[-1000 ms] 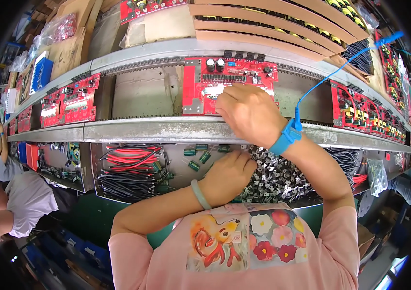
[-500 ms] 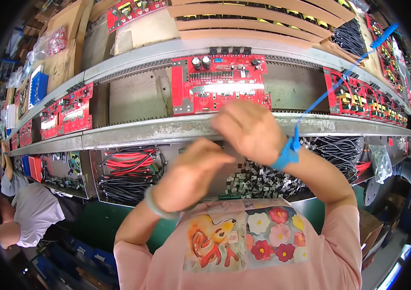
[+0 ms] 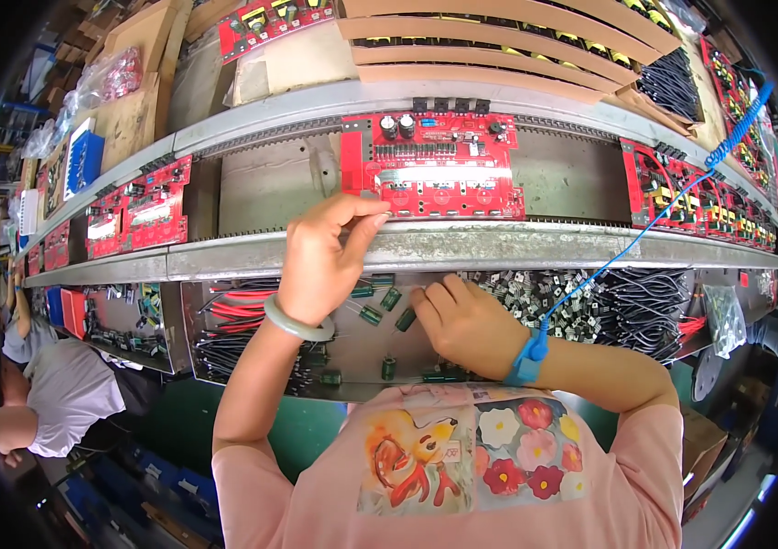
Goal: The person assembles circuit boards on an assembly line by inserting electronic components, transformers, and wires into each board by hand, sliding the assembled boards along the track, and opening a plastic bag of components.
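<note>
A red circuit board (image 3: 439,174) with black and silver parts sits between the two metal rails in front of me. My left hand (image 3: 323,261), a pale bangle on its wrist, reaches to the board's near left edge. Its thumb and forefinger are pinched together there; anything between them is too small to make out. Down in the parts tray (image 3: 352,357), my right hand (image 3: 471,325) has its fingers curled, their tips hidden below. Beside those fingers lies a green cylindrical capacitor (image 3: 405,318). More green capacitors (image 3: 370,315) are scattered nearby.
A blue wrist strap (image 3: 528,357) ties my right wrist to a coiled blue cord (image 3: 728,146). Loose transistors (image 3: 535,302), black wires (image 3: 641,302) and red wires (image 3: 235,311) fill the tray's sides. Other red boards (image 3: 137,210) stand along the rails. A co-worker (image 3: 69,393) sits at left.
My hands, close together before, have separated. The left moved up to the board's near edge; the right dropped down into the tray. The view shifted slightly.
</note>
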`<state>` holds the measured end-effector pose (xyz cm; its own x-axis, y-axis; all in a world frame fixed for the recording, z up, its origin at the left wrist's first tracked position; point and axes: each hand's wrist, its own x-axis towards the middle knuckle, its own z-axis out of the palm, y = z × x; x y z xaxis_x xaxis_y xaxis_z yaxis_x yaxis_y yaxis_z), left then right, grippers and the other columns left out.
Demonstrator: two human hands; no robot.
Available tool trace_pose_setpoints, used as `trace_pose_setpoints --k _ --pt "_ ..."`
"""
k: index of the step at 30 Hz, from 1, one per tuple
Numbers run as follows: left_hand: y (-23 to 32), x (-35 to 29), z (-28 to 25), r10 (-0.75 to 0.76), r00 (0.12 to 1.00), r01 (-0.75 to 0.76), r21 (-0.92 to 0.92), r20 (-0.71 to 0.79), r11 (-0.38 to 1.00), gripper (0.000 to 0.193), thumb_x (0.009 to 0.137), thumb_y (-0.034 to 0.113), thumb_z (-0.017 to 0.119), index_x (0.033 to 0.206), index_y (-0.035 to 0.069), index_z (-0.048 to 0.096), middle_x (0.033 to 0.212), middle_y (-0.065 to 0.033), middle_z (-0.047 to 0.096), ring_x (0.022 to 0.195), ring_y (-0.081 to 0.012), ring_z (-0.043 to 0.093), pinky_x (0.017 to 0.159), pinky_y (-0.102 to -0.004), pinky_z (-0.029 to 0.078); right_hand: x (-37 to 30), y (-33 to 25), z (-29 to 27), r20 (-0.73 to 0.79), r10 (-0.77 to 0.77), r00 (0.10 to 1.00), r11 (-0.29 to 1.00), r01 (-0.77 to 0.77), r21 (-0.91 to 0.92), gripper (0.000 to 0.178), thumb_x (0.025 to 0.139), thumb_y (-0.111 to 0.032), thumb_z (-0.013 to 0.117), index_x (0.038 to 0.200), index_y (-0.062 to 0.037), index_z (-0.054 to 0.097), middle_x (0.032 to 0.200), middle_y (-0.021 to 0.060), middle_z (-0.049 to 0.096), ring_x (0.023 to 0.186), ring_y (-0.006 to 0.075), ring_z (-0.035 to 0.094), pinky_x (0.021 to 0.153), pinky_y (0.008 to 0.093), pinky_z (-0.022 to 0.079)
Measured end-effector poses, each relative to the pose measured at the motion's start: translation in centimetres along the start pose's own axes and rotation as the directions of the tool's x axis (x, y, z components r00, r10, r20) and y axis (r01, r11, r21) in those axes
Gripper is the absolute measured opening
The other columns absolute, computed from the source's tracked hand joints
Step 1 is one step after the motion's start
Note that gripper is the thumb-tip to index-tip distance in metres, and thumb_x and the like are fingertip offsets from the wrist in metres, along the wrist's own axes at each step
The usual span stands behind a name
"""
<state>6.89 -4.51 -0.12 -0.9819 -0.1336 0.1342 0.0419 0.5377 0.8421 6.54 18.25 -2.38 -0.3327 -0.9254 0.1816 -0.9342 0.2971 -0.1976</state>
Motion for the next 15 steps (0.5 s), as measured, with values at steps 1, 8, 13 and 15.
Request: trace_pose_setpoints --k 1,8,13,15 --pt "-0.2 0.2 0.2 0.046 0.999 -0.046 0.036 -0.010 0.998 0.012 0.092 0.000 0.072 0.104 0.000 0.075 0.094 -0.0096 0.074 0.080 -0.0143 0.068 0.074 -0.0284 0.054 0.1 0.1 -0.2 -0.014 -0.004 1.000 0.999 0.004 0.044 0.029 0.078 -0.016 0.063 0.101 0.0015 0.064 0.094 0.0101 0.058 0.092 0.0246 0.057 0.071 0.0318 0.054" --pt "-0.7 0.4 0.6 0.154 0.987 -0.147 0.127 -0.048 0.981 0.007 0.091 0.000 0.073 0.098 0.000 0.073 0.089 -0.0124 0.072 0.077 -0.0211 0.070 0.070 -0.0313 0.054 0.4 0.1 0.7 -0.014 -0.124 0.992 0.947 0.123 0.297 0.023 0.082 -0.015 0.061 0.101 -0.0026 0.059 0.097 0.0108 0.056 0.091 0.0272 0.057 0.076 0.0346 0.054" --pt "-0.6 0.4 0.8 0.127 0.991 -0.120 0.120 -0.049 0.985 0.007 0.090 0.000 0.073 0.098 0.000 0.073 0.090 -0.0127 0.072 0.077 -0.0219 0.070 0.070 -0.0313 0.054 0.8 -0.2 1.5 0.117 -0.134 0.984 0.938 0.088 0.337 0.024 0.084 -0.013 0.061 0.105 -0.0008 0.057 0.105 0.0126 0.052 0.094 0.0277 0.064 0.071 0.0376 0.060" --pt "-0.7 0.4 0.8 0.105 0.993 -0.099 0.109 -0.048 0.989 0.007 0.090 -0.001 0.073 0.098 0.000 0.074 0.090 -0.0126 0.073 0.077 -0.0216 0.070 0.070 -0.0312 0.054 0.8 0.0 1.6 0.106 -0.139 0.985 0.935 0.095 0.342 0.025 0.084 -0.012 0.061 0.106 -0.0005 0.057 0.106 0.0128 0.052 0.093 0.0275 0.064 0.070 0.0372 0.061"
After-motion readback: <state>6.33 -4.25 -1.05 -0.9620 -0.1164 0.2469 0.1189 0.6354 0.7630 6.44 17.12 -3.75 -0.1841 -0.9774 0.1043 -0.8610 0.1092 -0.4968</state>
